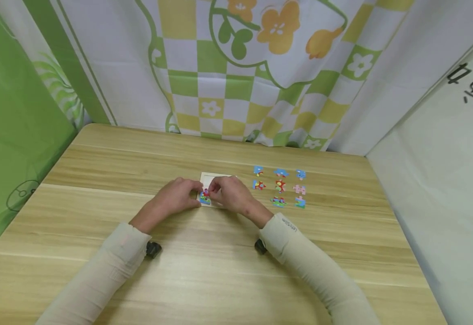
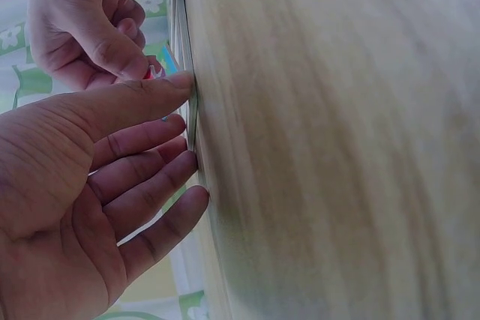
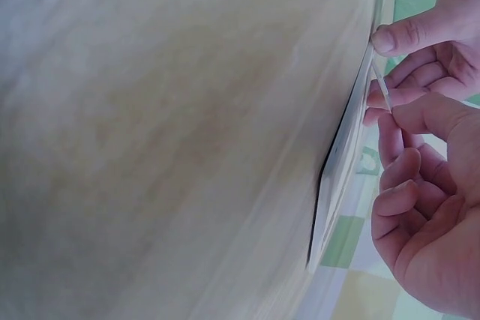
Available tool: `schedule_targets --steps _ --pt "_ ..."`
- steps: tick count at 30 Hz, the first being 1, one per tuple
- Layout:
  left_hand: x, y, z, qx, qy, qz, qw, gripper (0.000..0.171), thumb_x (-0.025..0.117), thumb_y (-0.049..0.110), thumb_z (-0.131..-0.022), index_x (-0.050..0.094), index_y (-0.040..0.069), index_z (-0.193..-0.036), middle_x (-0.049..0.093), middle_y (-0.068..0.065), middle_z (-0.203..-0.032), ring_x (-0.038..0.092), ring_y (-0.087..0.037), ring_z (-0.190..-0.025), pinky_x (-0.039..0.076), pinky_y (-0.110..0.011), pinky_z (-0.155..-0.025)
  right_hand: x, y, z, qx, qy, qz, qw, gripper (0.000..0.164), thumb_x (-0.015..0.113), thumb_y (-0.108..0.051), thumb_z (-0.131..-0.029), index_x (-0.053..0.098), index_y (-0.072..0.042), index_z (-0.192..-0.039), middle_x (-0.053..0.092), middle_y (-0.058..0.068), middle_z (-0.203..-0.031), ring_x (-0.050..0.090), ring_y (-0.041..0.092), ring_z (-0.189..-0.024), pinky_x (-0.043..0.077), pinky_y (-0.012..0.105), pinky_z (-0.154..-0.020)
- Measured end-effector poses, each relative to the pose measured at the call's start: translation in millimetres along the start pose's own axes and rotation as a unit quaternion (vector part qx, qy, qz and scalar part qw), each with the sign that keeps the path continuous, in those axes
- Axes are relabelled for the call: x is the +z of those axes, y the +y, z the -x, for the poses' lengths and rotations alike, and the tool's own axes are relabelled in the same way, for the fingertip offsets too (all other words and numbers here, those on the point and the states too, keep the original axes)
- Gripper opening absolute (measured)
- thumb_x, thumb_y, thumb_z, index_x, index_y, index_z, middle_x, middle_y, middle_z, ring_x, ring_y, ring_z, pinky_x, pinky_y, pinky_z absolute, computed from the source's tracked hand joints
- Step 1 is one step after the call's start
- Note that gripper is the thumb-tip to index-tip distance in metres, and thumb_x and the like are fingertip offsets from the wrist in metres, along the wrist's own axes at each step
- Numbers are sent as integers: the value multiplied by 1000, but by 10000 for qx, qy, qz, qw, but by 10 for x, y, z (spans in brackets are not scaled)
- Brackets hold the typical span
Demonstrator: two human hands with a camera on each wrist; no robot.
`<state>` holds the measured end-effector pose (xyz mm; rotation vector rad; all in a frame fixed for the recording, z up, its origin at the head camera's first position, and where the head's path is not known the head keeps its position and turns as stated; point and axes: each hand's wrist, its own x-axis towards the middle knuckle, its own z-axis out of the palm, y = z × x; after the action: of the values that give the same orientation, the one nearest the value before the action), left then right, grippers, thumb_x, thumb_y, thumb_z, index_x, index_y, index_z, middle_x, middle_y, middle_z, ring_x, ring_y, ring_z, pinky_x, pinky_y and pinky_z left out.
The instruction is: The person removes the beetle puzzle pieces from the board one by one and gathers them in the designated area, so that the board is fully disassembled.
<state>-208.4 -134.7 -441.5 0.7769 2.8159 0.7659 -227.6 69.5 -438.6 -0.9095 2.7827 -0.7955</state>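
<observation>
A small light wooden puzzle tray [image 1: 205, 176] lies on the table, partly covered by both hands. My right hand [image 1: 232, 193] pinches a colourful jigsaw piece [image 1: 206, 194] between thumb and index finger at the tray's left side. In the right wrist view, this jigsaw piece [image 3: 382, 88] is seen edge-on and tilted, close over the tray [image 3: 330, 185]. My left hand [image 1: 178, 195] is at the tray's left edge. Its thumb touches the near left corner, and its other fingers [image 2: 154, 192] extend loosely along the side. Blue and green show on the tray's lower left, beneath the held piece.
Several loose jigsaw pieces [image 1: 280, 185] lie in rows to the right of the tray. Dark objects, one at the left cuff [image 1: 152, 249] and one at the right cuff [image 1: 260, 246], show below the wrists. A patterned curtain [image 1: 236, 90] hangs behind the wooden table [image 1: 203, 280].
</observation>
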Motion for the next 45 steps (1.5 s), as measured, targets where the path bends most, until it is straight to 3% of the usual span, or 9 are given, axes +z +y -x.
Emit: schedule_targets --steps 8,14,20,36,40,45 --pt "-13 7 1 -3 -16 8 10000 21 86 12 -83 74 9 -100 71 1 -89 56 -17 -75 51 -40 -74 -24 -29 29 111 52 -313 9994 7 72 -7 -91 73 -13 -88 69 -6 -81 61 8 -75 49 25 -71" --pt "-11 8 7 -69 -68 -96 9999 31 84 14 -84 76 3 -112 75 -7 -107 64 -20 -87 54 -44 -87 -105 23 102 320 127 -628 9974 6 71 -8 -91 73 -12 -89 68 -5 -83 61 9 -77 49 26 -71" --pt "-15 15 24 -175 -94 -78 9998 35 84 14 -85 75 0 -116 73 -13 -117 64 -23 -92 52 -45 -93 -213 164 241 391 124 -928 9948 5 70 -6 -93 73 -9 -89 66 -2 -83 59 10 -77 49 26 -71" --pt "7 14 43 -288 -141 21 9995 44 80 13 -89 69 -2 -129 74 -7 -117 66 -22 -101 50 -45 -98 -602 673 652 736 144 -1023 9919 7 70 -8 -96 75 -8 -91 68 0 -86 59 16 -78 49 32 -69" --pt "5 16 47 -259 -125 25 9996 44 80 13 -89 69 -2 -128 74 -8 -119 66 -25 -108 50 -46 -99 -644 756 702 689 80 -1017 9924 8 70 -4 -95 75 -6 -90 68 0 -85 58 16 -78 48 31 -69" --pt "13 5 49 -204 -115 -2 9997 40 79 12 -88 70 0 -124 73 -9 -118 66 -23 -101 51 -45 -97 -646 830 728 518 53 -859 9949 7 72 -2 -93 75 -3 -87 67 -1 -80 57 13 -73 47 28 -67"
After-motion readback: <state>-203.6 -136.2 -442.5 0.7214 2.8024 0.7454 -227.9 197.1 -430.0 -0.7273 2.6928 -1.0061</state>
